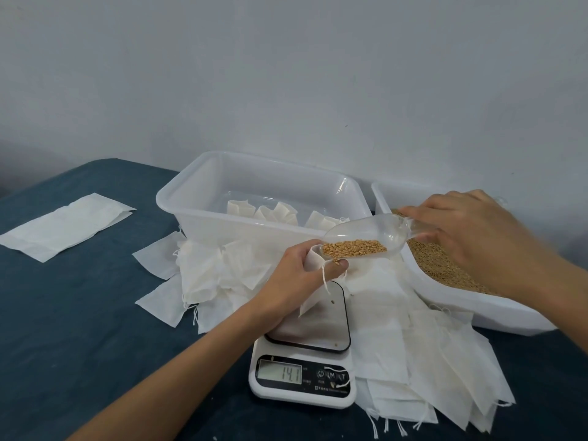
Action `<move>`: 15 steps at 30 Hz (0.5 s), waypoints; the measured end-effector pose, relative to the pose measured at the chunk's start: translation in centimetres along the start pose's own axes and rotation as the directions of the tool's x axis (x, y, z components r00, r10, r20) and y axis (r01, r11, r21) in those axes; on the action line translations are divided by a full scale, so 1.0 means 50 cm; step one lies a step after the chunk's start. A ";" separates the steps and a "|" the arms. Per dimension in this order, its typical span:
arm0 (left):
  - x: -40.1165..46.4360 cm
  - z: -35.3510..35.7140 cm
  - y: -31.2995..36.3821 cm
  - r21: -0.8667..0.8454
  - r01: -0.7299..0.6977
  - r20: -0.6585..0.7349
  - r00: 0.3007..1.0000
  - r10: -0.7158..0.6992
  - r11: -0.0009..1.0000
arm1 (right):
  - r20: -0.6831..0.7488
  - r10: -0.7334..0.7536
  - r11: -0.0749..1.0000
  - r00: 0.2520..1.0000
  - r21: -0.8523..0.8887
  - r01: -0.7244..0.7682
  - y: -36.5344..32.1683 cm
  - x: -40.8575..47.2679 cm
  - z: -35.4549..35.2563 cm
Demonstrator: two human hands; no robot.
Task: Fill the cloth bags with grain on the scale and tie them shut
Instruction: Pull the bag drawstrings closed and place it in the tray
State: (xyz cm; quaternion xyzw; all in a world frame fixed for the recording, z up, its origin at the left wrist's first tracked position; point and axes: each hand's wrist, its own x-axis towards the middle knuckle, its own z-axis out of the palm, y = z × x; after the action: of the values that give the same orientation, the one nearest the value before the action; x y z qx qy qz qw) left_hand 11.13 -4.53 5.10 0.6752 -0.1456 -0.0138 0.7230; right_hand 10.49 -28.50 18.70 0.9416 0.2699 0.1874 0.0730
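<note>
My left hand (297, 272) grips a small white cloth bag (310, 302) by its mouth, holding it over the platform of a white digital scale (304, 381) whose display reads 14.1. My right hand (471, 232) holds the handle of a clear plastic scoop (366, 238). The scoop carries brown grain and is tilted with its lip at the bag's opening. A drawstring hangs from the bag beside my left thumb. A white tub of grain (451, 272) lies under my right hand.
A clear plastic tub (197, 205) behind the scale holds several filled bags. Empty cloth bags lie in piles left (206, 275) and right (439, 361) of the scale. A flat white sheet (63, 226) lies on the blue tablecloth at far left.
</note>
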 end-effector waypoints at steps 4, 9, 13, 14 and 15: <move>0.000 0.000 -0.002 -0.008 0.002 -0.003 1.000 -0.002 1.000 | 0.019 0.011 1.000 1.000 -0.008 -0.011 0.000 -0.001 -0.001; 0.002 -0.002 -0.003 -0.009 0.006 0.003 1.000 -0.006 1.000 | 0.037 0.023 1.000 0.999 -0.009 -0.023 0.000 -0.002 -0.003; 0.002 -0.005 -0.001 -0.018 -0.002 0.021 1.000 0.002 1.000 | 0.064 0.040 0.999 0.997 -0.008 -0.040 0.000 0.000 -0.008; 0.003 -0.005 -0.001 -0.016 -0.005 0.021 1.000 0.005 1.000 | 0.070 0.045 0.999 0.997 -0.009 -0.044 0.000 0.001 -0.009; 0.003 -0.006 -0.002 -0.013 -0.008 0.020 1.000 0.008 1.000 | 0.076 0.047 0.999 0.996 -0.013 -0.046 0.000 0.001 -0.010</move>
State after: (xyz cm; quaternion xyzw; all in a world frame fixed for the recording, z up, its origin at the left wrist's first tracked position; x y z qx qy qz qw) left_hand 11.34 -4.30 5.04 0.6698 -0.1554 -0.0188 0.7259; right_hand 10.35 -28.46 19.20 0.9538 0.2438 0.1543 0.0841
